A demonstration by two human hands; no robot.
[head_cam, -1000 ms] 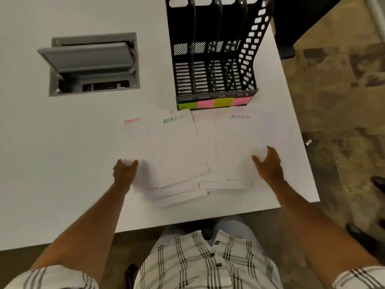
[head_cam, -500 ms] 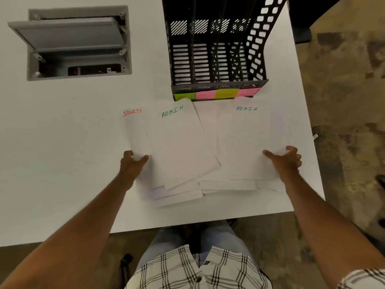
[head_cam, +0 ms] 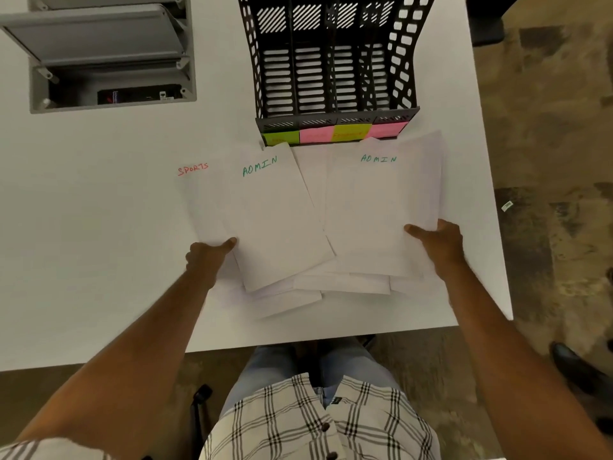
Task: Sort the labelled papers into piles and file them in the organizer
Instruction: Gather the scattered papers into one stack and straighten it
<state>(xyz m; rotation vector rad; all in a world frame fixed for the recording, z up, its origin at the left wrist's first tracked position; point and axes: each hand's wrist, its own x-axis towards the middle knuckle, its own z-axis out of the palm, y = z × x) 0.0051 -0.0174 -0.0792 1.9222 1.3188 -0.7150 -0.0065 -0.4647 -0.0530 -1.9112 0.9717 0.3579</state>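
Observation:
A loose spread of white papers lies on the white table (head_cam: 83, 247) in front of a black slotted organizer (head_cam: 335, 61). One sheet at the left reads SPORTS (head_cam: 195, 194) in red; two on top read ADMIN in green, a tilted one (head_cam: 275, 214) and a straighter one (head_cam: 374, 207). My left hand (head_cam: 207, 257) grips the left edge of the spread, thumb on top. My right hand (head_cam: 438, 247) grips the right stack's lower right edge, thumb on the paper. Green, pink and yellow sticky notes (head_cam: 335, 134) label the organizer's slots; their writing is unreadable.
A grey recessed cable box (head_cam: 106, 51) with its lid raised sits in the table at the back left. The table's right edge (head_cam: 491, 194) runs close to my right hand, with patterned floor beyond. A dark shoe (head_cam: 577, 366) shows at the lower right.
Both hands went from resting beside the papers to closing on the spread's outer edges. The right hand slid outward to the right stack's edge. The camera tilted closer.

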